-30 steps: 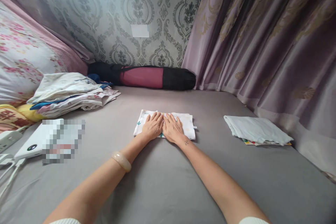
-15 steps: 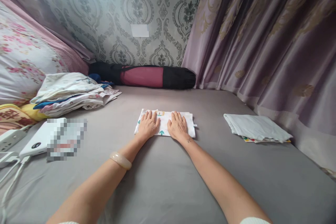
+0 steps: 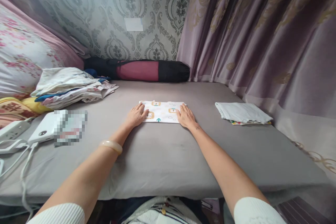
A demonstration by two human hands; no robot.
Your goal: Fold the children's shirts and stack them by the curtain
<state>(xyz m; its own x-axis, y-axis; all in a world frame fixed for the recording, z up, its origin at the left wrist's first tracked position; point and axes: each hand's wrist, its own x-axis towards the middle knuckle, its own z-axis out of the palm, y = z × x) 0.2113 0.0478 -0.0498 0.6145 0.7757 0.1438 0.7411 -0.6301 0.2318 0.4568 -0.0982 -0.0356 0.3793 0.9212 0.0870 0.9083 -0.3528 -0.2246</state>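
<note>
A folded white cloth [image 3: 162,112] printed with orange, green and grey figures lies flat in the middle of the grey sheet. My left hand [image 3: 137,115] rests on its left end, palm down, with the fingers stretched out. On the right end lies my right hand [image 3: 187,116], also flat with its fingers extended. Neither hand grasps the cloth. The cloth's two ends are partly hidden under the hands. A pale bangle [image 3: 111,146] circles my left forearm.
To the right lies a folded pale cloth [image 3: 243,112] on a colourful one. A pile of clothes [image 3: 63,85] sits at the left, near a white power bank [image 3: 47,126] with cables and a power strip [image 3: 15,129]. A black and maroon bag [image 3: 138,70] lies along the wall.
My hands have slid apart, from the top of the folded cloth out to its left and right ends, baring its printed middle. The view has tipped down, showing the bed's near edge.
</note>
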